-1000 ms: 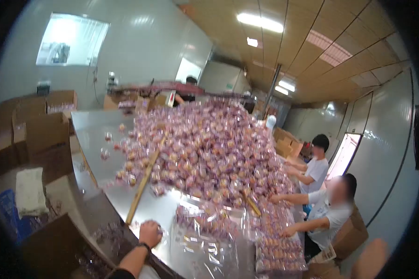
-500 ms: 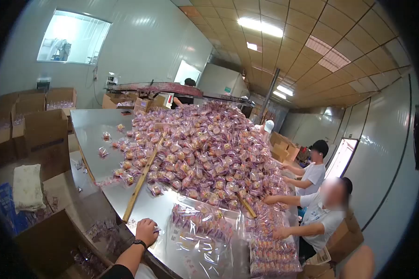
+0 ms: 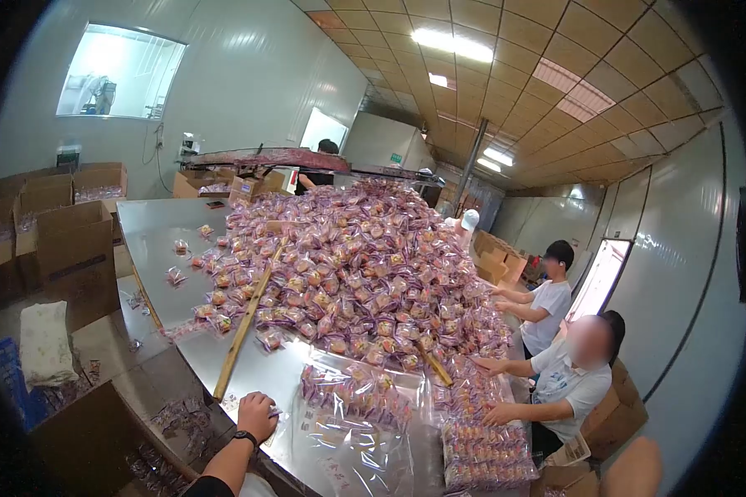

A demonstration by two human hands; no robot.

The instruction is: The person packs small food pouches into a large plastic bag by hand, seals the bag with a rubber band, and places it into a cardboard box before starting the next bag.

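Note:
My left hand (image 3: 258, 417), with a dark watch on its wrist, rests on the metal table (image 3: 162, 236) near its front edge. Its fingers are curled together, and a small pale bit shows at the fingertips, too small to name. To its right lies a clear plastic bag (image 3: 352, 455) with rows of packets (image 3: 352, 389) at its upper part. A wooden strip (image 3: 249, 327) lies beyond the hand, against a big heap of wrapped packets (image 3: 365, 273). My right hand cannot be made out.
Stacked packet rows (image 3: 489, 451) stand at the right. A co-worker (image 3: 564, 377) reaches over them; another (image 3: 547, 306) stands behind. Cardboard boxes (image 3: 75, 257) line the left side. A short wooden strip (image 3: 436, 367) lies by the heap. A skin-coloured shape (image 3: 632, 470) shows at bottom right.
The view has shifted slightly, moving most of the scene a little left. The nearest co-worker's hands have moved at the packet rows. My left hand keeps its place on the table.

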